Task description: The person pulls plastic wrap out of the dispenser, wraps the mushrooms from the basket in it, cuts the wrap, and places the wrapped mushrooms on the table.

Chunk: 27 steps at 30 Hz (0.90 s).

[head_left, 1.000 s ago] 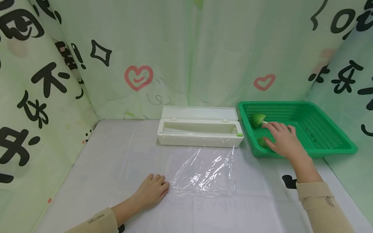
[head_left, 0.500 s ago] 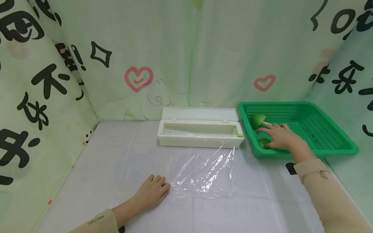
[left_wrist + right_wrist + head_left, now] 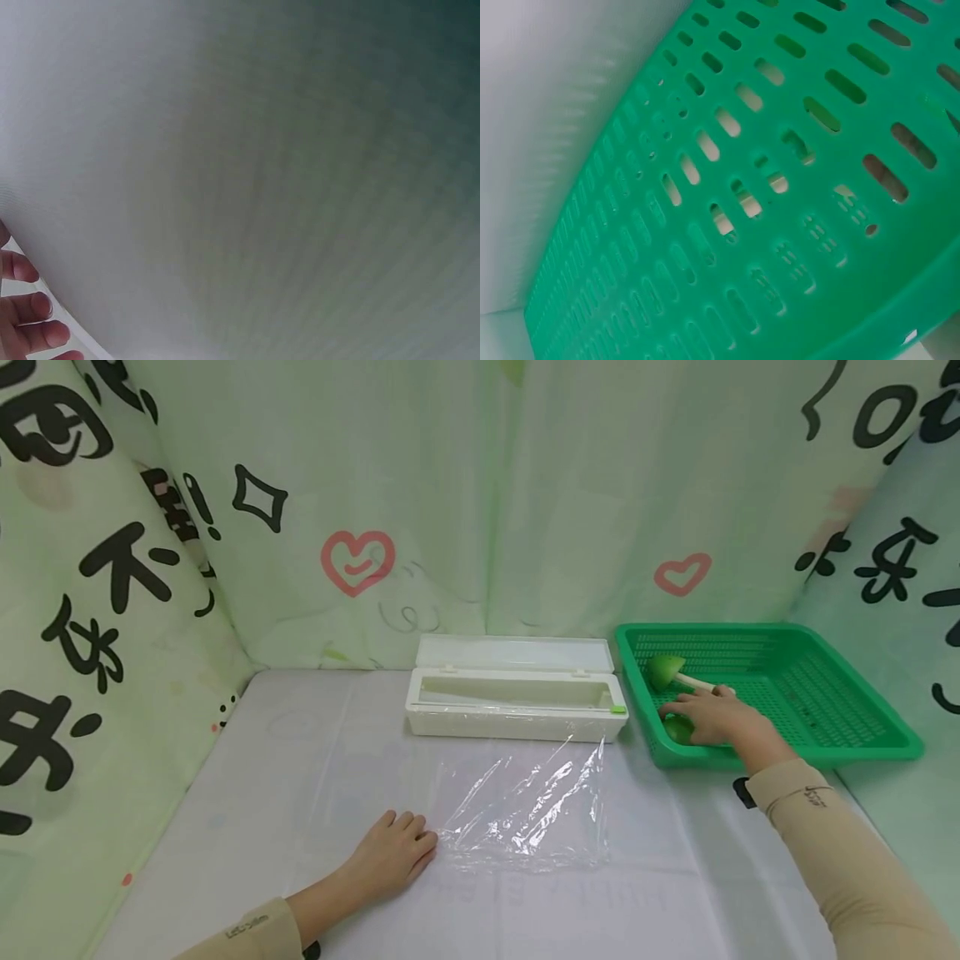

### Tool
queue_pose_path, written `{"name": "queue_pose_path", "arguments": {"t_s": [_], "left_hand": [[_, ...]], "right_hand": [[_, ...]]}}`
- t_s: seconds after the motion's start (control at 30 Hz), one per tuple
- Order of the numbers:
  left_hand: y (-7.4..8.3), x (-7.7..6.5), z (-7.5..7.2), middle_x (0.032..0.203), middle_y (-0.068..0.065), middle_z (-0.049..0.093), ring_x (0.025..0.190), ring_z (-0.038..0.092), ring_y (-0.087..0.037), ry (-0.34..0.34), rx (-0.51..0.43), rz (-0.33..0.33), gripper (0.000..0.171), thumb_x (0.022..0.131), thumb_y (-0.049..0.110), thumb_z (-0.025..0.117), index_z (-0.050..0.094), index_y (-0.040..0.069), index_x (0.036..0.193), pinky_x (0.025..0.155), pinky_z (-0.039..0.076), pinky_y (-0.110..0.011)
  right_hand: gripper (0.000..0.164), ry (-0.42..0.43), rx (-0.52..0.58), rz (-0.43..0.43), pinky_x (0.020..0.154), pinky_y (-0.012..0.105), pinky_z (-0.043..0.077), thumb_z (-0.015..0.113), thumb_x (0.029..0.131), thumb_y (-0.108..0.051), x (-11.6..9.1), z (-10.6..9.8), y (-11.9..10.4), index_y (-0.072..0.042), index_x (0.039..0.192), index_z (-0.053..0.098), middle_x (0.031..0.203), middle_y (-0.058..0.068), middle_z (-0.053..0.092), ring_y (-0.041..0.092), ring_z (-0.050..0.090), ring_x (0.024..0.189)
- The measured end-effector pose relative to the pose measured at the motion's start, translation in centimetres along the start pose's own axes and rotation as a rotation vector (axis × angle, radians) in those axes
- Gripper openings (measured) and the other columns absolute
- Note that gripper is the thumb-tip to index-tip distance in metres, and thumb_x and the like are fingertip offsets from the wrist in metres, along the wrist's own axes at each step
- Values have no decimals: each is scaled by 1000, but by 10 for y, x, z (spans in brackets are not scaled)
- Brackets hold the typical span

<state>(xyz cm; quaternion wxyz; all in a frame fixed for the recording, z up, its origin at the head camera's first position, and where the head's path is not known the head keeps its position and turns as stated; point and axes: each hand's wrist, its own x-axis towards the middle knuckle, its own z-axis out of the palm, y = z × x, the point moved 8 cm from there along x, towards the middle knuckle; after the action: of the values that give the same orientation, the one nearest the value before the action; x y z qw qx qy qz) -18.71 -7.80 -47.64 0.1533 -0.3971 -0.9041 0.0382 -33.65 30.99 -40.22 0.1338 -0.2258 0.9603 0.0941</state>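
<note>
A sheet of clear cling film (image 3: 525,810) lies pulled out from a long white dispenser box (image 3: 517,724) whose lid stands raised. Beside the film's left edge, my left hand (image 3: 390,856) rests on the table, fingers lightly bent; the left wrist view catches several fingertips (image 3: 45,335). My right hand (image 3: 720,717) reaches into the green basket (image 3: 825,748). Its fingers and thumb grip a rounded green thing (image 3: 678,729), mostly covered by the hand. Just behind lies a green-headed thing with a white stick (image 3: 664,671). The right wrist view shows the perforated basket wall (image 3: 727,187).
A small bright green piece (image 3: 617,708) sits on the box's right front edge. The white-covered table (image 3: 360,735) is enclosed by pale green printed curtains (image 3: 487,510) at the back and sides. The basket stands at the back right, beside the box.
My right hand has lowered toward the nearer green thing and now grips it, uncovering more of the other one's white stick. The left hand and film are nearly unmoved.
</note>
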Motion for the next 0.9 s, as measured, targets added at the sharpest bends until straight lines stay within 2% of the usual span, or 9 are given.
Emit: {"name": "queue_pose_path", "arguments": {"t_s": [0.2,0.37,0.53,0.67,0.8,0.9], "left_hand": [[-1,-1,2,82,3,50,75,47,-14,-11,-2,-5,15,88,33,56,56,19,87,66,36,-29],[0,-1,-1,81,3,50,74,47,-14,4,-14,-2,14,88,32,56,57,19,86,65,36,-29],[0,-1,-3,81,3,50,75,46,-14,-9,-4,-10,14,88,33,56,57,19,88,66,36,-29],[0,-1,-2,83,3,51,76,47,-14,-21,-3,-14,14,89,33,55,58,19,89,67,37,-29],[0,-1,-2,83,3,52,76,47,-14,-14,0,-7,14,88,33,55,58,19,88,66,37,-29],[0,0,-2,83,3,52,75,47,-14,-6,2,-2,14,88,33,56,57,19,87,66,36,-29]], "right_hand": [[40,74,20,-7,83,58,31,71,75,-16,0,-4,-1,-18,113,59,120,16,55,42,45,110],[54,210,66,38,90,61,24,74,67,-28,-1,-14,4,-13,116,55,123,24,50,43,44,111],[64,341,106,96,91,61,18,73,69,-32,-8,-30,10,-12,124,47,118,24,46,44,43,107],[66,485,175,165,92,61,15,73,68,-32,-19,-50,10,-11,124,46,114,24,42,43,41,103],[63,621,214,215,92,61,14,70,68,-32,-31,-76,-6,-11,122,47,108,24,41,41,40,97],[62,686,193,215,92,60,16,68,66,-35,-38,-97,-33,-12,120,48,104,23,42,41,41,94]]}}
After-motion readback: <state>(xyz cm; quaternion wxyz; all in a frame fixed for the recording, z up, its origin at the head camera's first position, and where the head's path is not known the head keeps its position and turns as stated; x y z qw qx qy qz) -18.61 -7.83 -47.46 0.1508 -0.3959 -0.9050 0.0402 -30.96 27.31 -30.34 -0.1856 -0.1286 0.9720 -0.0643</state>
